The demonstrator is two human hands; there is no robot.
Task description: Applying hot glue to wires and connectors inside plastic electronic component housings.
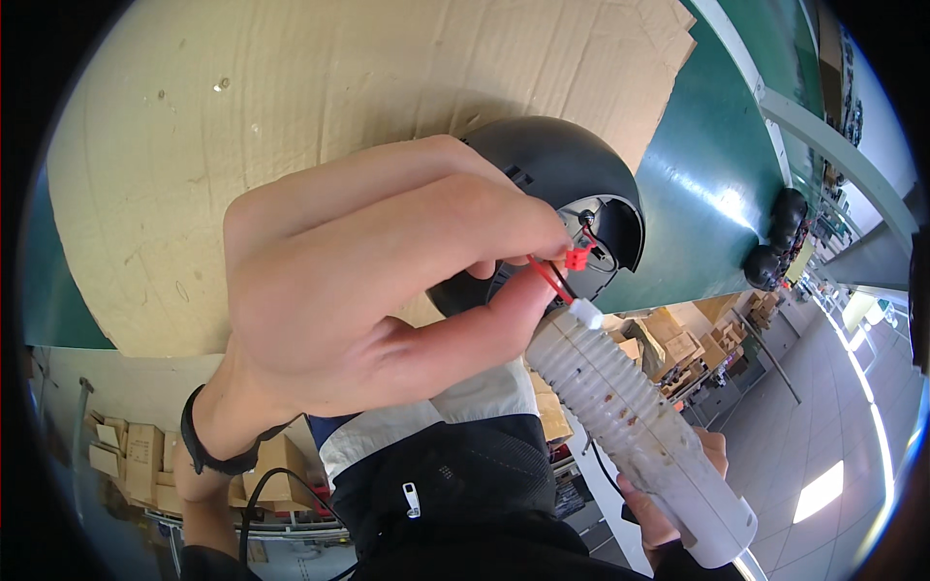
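While pinching red and black wires (554, 281) between thumb and forefinger of the left hand (387, 281), also gripping a pale ribbed cylinder (630, 416) with the right hand (651, 518). Curled around the lower part of the cylinder with the right fingers, partly hidden behind it. Just beside the pinching fingertips, a small red plastic piece (578, 258); a little below, at the end of the wires, a white connector (586, 313). Hard to tell whether touching the cylinder's upper end or merely overlapping it from this angle. Behind the left hand and partly covered by it, a rounded black housing (552, 155), near the right edge of a flat cardboard sheet (291, 87) and open toward the wires. On the green surface (693, 174), well to the right of the housing, a cluster of dark rounded things (778, 237), too small to tell apart. Around the left wrist, a black band (237, 462); close by, a curving black cable (281, 472). Farther off at lower left, cardboard boxes (145, 460); to the right, a pale tiled floor (775, 426).
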